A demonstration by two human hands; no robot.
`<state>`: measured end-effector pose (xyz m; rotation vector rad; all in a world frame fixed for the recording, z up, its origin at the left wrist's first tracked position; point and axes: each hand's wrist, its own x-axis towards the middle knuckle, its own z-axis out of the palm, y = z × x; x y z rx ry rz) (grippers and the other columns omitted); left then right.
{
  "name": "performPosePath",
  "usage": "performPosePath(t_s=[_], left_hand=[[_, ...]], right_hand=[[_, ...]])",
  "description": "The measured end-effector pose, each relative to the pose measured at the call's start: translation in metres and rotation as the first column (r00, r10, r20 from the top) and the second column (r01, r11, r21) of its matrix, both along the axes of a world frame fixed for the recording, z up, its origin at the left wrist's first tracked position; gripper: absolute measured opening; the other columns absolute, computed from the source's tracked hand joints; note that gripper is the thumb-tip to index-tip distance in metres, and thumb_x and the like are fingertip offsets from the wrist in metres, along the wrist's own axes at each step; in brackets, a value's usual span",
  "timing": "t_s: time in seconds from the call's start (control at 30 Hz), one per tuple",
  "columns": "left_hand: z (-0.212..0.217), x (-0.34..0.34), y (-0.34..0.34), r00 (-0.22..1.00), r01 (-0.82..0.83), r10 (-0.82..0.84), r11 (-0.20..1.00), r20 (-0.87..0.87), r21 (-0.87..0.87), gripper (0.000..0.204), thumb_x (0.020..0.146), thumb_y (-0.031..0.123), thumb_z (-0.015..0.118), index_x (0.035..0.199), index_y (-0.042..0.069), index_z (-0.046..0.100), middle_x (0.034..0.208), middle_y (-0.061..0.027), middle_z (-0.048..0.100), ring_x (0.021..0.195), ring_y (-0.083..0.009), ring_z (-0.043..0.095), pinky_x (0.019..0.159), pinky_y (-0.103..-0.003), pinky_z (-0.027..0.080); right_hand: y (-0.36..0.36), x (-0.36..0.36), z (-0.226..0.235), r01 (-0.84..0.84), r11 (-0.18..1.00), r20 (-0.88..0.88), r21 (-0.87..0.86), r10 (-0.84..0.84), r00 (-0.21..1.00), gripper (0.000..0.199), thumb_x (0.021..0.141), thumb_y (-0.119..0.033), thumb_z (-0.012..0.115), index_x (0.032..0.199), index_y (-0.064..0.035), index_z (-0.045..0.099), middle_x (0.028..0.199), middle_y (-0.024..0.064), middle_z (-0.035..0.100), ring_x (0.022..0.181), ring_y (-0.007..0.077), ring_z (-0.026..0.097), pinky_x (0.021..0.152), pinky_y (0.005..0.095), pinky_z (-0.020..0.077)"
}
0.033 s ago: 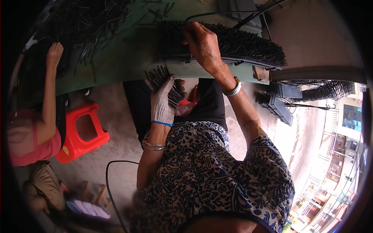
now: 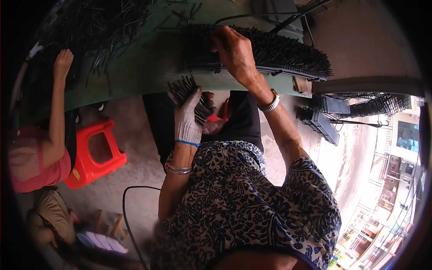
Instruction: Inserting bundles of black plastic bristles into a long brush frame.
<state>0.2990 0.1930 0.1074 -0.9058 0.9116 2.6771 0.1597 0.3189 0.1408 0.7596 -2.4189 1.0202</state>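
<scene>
My left hand (image 2: 189, 112), in a pale knit glove, is closed round a bundle of thin black sticks (image 2: 182, 87) just off the table's near edge. The sticks poke out on both sides of the glove. My bare right hand (image 2: 235, 51) is over the left part of a long black rack (image 2: 288, 72) densely filled with upright black pieces (image 2: 283, 47). Its fingers are pinched together at the pieces, and whatever is between the fingertips is hidden.
The green table (image 2: 135, 85) bears a large heap of loose black sticks (image 2: 96, 27) at the far left. A co-worker's hand (image 2: 63, 60) is beside that heap. A red plastic stool (image 2: 96, 153) stands on the floor at left. Grey racks (image 2: 321, 121) lie beyond the table's right end.
</scene>
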Motion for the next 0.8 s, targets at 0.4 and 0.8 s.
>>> performPosePath(t_s=[0.4,0.8], left_hand=[[-0.011,0.001,0.0,0.999,0.01,-0.01,1.0,-0.046,-0.01,0.017,0.087,0.013,0.066,0.102,0.004,0.064,0.079,-0.0055,0.066,0.066,-0.0136,0.064,0.059,-0.027,0.053],[-0.001,0.003,0.0,0.998,0.015,-0.015,1.0,-0.061,-0.002,0.018,0.087,0.011,0.066,0.102,0.002,0.065,0.082,-0.0077,0.068,0.066,-0.015,0.065,0.058,-0.027,0.054]], right_hand=[[-0.009,0.003,-0.011,0.044,0.979,-0.134,0.2,-0.017,0.991,0.011,0.083,-0.013,0.067,0.093,-0.0111,0.069,0.084,0.008,0.061,0.072,0.0275,0.063,0.062,0.0357,0.0515],[-0.004,0.013,-0.016,0.205,0.95,-0.157,0.236,-0.171,0.973,0.017,0.082,-0.022,0.069,0.097,-0.0131,0.072,0.085,0.0064,0.061,0.071,0.0223,0.063,0.063,0.0329,0.0515]])
